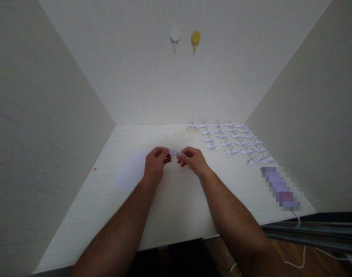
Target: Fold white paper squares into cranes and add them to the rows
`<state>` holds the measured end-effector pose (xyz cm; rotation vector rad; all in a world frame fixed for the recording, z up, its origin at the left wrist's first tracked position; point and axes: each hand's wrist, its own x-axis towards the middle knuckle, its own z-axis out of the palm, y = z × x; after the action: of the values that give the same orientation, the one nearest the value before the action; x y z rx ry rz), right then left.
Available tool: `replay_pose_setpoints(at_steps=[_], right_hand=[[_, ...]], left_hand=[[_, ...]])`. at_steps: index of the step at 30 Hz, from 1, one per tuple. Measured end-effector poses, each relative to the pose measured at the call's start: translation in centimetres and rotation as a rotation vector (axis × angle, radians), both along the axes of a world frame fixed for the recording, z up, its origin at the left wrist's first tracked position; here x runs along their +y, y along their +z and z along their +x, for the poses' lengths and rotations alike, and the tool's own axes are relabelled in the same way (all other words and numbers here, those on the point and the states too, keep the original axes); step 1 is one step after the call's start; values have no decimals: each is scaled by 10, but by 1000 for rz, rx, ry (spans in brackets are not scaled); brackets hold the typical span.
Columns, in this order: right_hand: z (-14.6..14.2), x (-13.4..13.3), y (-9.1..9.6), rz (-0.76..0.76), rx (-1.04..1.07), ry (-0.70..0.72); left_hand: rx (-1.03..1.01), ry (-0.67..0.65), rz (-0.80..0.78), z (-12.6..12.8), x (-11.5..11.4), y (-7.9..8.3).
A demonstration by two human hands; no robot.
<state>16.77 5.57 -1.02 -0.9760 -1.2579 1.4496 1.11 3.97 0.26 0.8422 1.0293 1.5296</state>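
Observation:
My left hand (155, 161) and my right hand (194, 159) meet over the middle of the white table (176, 200). Both are closed in a pinch on a small folded piece of pale paper (174, 152) held between the fingertips, a little above the tabletop. The paper is mostly hidden by my fingers. A loose pale sheet of paper (130, 171) lies flat on the table just left of my left hand.
Several folded paper cranes (232, 140) stand in rows at the back right of the table. A blurred purple object (281, 188) with a white cable lies near the right edge. Two round hooks (185, 36) hang on the back wall. Walls close in on three sides.

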Motion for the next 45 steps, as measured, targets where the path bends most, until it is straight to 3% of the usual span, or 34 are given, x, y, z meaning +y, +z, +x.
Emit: replay_pose_setpoints(at_steps=[7,14,19,27,35,45], right_hand=[[-2,-1,2,44,-46,-74],[-5,-3,5,61,33,18],[-5,-6,9,59,67,73],[-3,-6,7,43,75,106],[1,-3,5,-34,56,48],[0,-4,0,-51,132,165]], left_hand=[[135,-94,33,3,-2,-5],[-201,-232,-87,1,-2,2],[-330,-356,-158,-1,-3,5],[-357,-347,-216,-2,-2,3],[-355,-250,-256,-5,-1,2],[-341,-254,-211,-4,2,0]])
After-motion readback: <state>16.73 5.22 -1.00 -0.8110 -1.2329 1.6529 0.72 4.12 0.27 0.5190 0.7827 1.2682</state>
